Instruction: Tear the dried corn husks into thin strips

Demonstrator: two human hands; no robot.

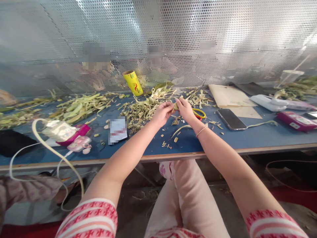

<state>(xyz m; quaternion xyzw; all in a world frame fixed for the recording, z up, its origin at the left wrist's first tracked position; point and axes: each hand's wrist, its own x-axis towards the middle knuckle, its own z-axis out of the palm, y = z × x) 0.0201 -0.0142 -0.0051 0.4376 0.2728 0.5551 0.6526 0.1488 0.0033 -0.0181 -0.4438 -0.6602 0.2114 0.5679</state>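
Observation:
My left hand (163,113) and my right hand (184,108) meet above the blue table, fingertips pinched together on a small pale green plant piece (175,107). Its lower part is partly hidden by my fingers. Just behind and left of my hands spreads a heap of dry plant scraps (141,114), with curled pale leaves (160,92) on top. Beside my right wrist, partly covered by it, shows a yellow and red looped handle (202,113), perhaps of scissors. Below my hands, a thin pale strip and small bits (175,139) are scattered near the table edge.
A perforated metal panel (178,39) rises behind the table (148,150). A yellow cardboard tube (133,83) leans against it. Phones (232,119) (118,130), a magenta box (296,121) and a brown paper sheet (230,95) lie around. A white cable (63,155) hangs at left, near another person's leg (29,191).

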